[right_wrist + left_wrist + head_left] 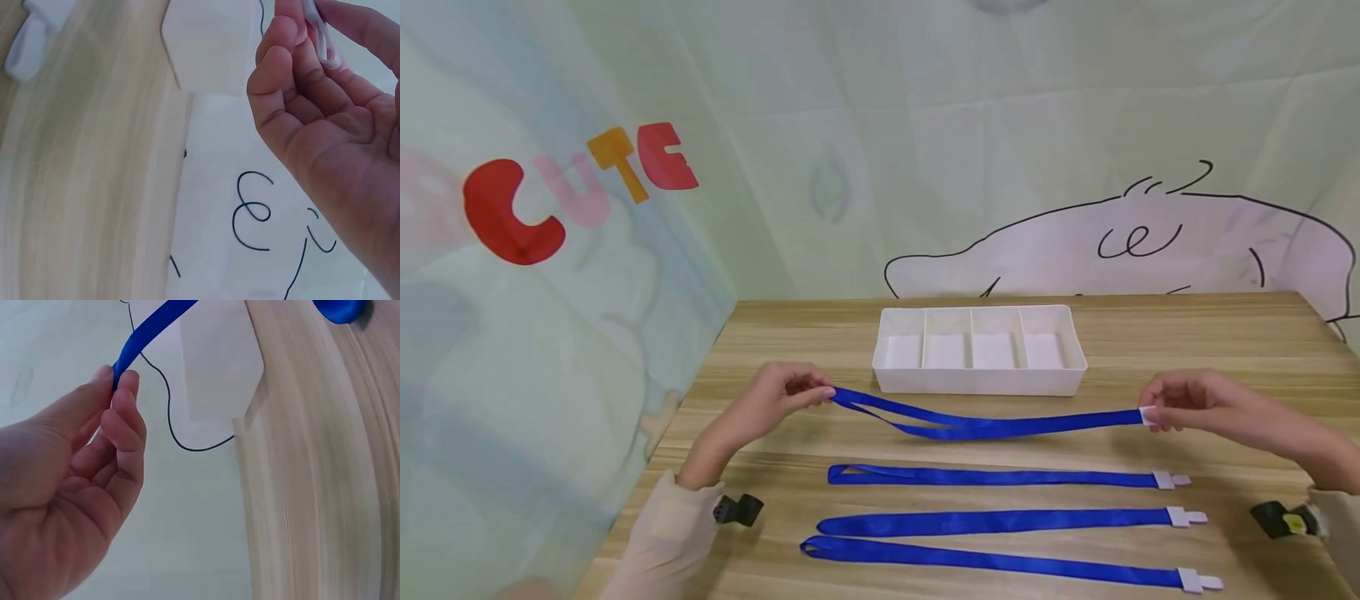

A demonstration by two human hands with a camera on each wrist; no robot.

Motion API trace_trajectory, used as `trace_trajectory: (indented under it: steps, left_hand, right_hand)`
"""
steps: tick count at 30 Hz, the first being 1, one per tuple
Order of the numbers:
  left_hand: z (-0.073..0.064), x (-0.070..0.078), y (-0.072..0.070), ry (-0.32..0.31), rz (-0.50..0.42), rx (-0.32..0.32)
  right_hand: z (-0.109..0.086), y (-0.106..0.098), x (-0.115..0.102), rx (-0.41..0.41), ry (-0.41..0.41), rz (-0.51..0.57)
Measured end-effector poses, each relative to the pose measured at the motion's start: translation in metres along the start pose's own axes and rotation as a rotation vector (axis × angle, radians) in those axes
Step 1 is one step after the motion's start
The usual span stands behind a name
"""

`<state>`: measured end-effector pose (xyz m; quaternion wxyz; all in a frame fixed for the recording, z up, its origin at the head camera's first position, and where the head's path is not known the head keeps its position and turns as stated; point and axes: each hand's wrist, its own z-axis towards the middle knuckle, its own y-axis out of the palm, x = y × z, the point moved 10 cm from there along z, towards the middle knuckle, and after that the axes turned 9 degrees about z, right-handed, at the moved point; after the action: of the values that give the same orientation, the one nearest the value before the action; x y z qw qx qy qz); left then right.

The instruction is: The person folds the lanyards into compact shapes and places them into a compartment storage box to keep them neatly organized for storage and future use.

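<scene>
Your left hand (786,393) pinches one end of a blue strap (1037,426), and your right hand (1198,404) pinches its white clip (1147,415). The strap hangs between the white box (977,382) and three more straps (992,522).

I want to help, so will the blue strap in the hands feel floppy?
The blue strap will probably be floppy, since it sags between the left hand and right hand. It's likely light, being thin and flat. Its white end piece may stay stiff, because it looks like hard plastic.
</scene>
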<state>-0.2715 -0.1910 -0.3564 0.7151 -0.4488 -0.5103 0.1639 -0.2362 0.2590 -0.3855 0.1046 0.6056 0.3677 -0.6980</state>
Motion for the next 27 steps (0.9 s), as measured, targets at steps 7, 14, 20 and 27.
trace_trajectory:
  steps: [7,14,20,27]
  left_hand:
    - [0.002,0.011,-0.007,0.028,0.002,0.049]
    - [0.004,0.02,-0.01,0.028,-0.021,0.059]
    - [0.009,0.035,-0.007,0.034,-0.03,0.053]
    - [0.015,0.059,-0.007,0.056,-0.029,0.07]
  right_hand:
    - [0.006,0.001,-0.016,0.004,-0.054,-0.003]
    - [0.013,0.003,-0.035,0.016,-0.118,-0.006]
    - [0.02,0.006,-0.051,0.037,-0.115,-0.018]
    - [0.032,0.018,-0.071,0.034,-0.095,0.012]
